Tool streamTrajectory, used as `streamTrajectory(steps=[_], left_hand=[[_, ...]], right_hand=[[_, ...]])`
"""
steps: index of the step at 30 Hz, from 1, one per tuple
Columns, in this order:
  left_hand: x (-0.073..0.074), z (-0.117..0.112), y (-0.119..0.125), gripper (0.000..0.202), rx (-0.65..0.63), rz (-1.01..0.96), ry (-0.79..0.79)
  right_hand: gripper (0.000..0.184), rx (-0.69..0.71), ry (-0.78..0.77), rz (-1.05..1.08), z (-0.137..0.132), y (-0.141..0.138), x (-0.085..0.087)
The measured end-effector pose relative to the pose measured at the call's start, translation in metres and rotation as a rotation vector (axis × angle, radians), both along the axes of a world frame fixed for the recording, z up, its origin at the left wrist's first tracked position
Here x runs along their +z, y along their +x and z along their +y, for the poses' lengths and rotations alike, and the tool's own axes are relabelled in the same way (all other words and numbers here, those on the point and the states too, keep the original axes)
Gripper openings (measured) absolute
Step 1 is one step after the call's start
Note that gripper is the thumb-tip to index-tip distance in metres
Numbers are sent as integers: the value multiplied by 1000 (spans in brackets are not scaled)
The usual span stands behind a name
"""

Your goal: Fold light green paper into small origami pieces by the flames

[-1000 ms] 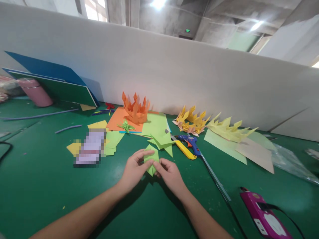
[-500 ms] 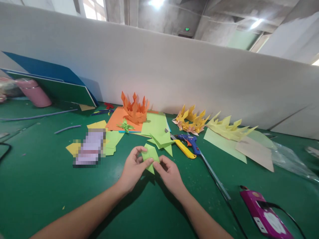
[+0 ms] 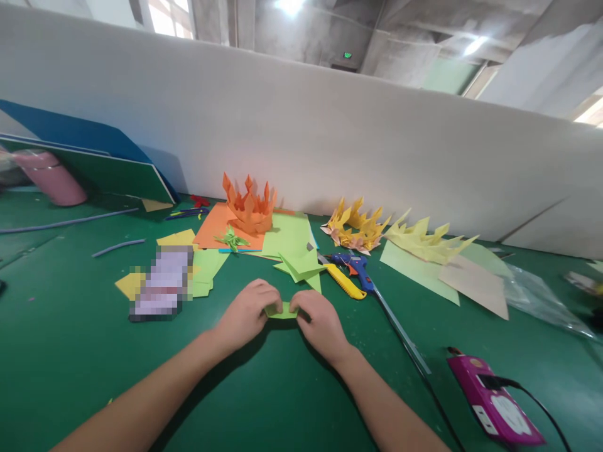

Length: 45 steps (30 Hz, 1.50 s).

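Note:
A small piece of folded green paper (image 3: 282, 311) spans the gap between my two hands, low over the table. My left hand (image 3: 249, 312) pinches its left end, and my right hand (image 3: 321, 323) grips the right end; the fingers hide both ends. Just beyond lie pointed folded green paper pieces (image 3: 301, 267). To their right are a yellow utility knife (image 3: 346, 281) and a blue glue gun (image 3: 360, 269) with a clear glue stick (image 3: 400, 326) reaching toward me.
An orange paper crown (image 3: 249, 210), a golden paper crown (image 3: 355, 226) and a pale yellow paper crown strip (image 3: 428, 242) stand by the white partition (image 3: 301, 125). A blurred phone-like object (image 3: 162, 282) lies left, a magenta power strip (image 3: 494, 402) right, a pink bottle (image 3: 51, 179) far left.
The green paper has gone from an upright diamond shape to a narrow level strip. Both hands have turned over it, with knuckles up. The view has shifted slightly.

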<state>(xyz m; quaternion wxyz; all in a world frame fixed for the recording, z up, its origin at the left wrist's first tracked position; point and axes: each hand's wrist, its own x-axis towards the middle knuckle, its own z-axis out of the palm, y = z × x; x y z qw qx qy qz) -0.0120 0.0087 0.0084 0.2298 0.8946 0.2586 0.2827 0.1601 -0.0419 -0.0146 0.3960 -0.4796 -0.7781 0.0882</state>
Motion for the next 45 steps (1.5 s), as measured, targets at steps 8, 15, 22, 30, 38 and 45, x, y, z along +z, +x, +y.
streamTrajectory(steps=[8, 15, 22, 30, 38, 45], left_hand=[[5, -2, -11, 42, -145, 314, 147], [12, 1, -24, 45, -208, 403, 145], [12, -5, -23, 38, -199, 374, 150], [9, -11, -15, 11, -109, 385, 114], [6, -5, -17, 14, -112, 369, 242], [-3, -12, -10, 20, -133, 498, 374]], right_hand=[[27, 121, 1, -275, -2, 4, 0], [33, 147, 93, -322, -11, 26, -4], [29, 21, 255, -228, -17, 10, 1], [19, 154, -60, -248, -13, 3, 1], [20, 202, 18, -229, -10, 11, 2], [21, 152, 133, -361, -10, 7, -2]])
